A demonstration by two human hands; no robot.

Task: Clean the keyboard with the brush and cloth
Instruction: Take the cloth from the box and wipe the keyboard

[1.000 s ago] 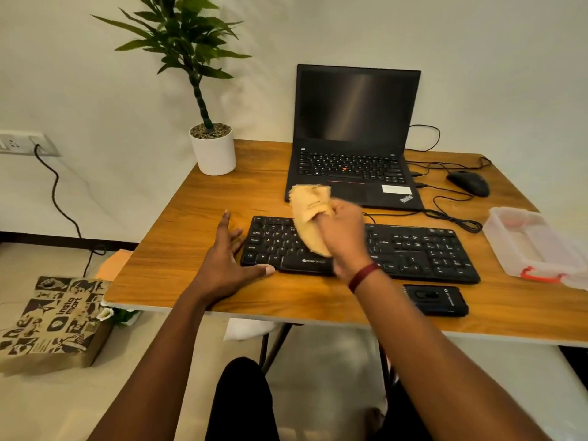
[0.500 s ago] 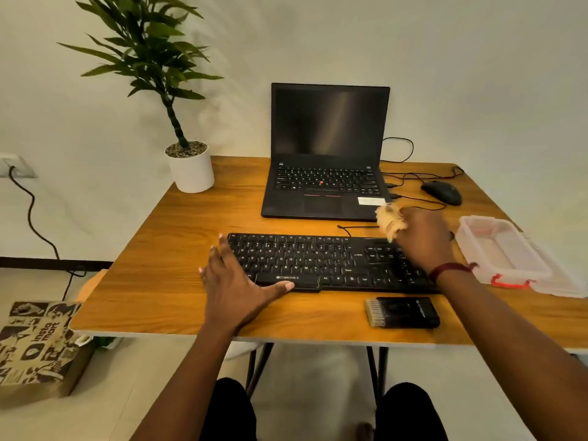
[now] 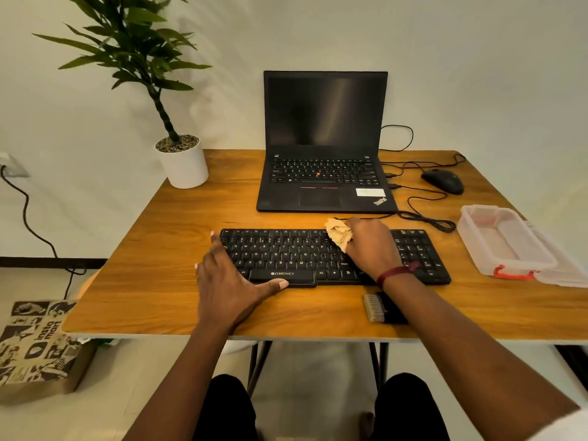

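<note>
Head view: the right hand (image 3: 372,246) is back from the keyboard's (image 3: 286,253) right end, now over the keys just right of the middle, fingers curled round the crumpled cloth (image 3: 339,235) and pressing it down. The left hand (image 3: 229,281) stays flat and splayed at the left end, thumb along the front edge. The keyboard runs left to right across the counter (image 3: 159,249), spacebar toward the person. The brush (image 3: 374,308) lies just in front, bristles pointing left, partly under the right forearm.
</note>
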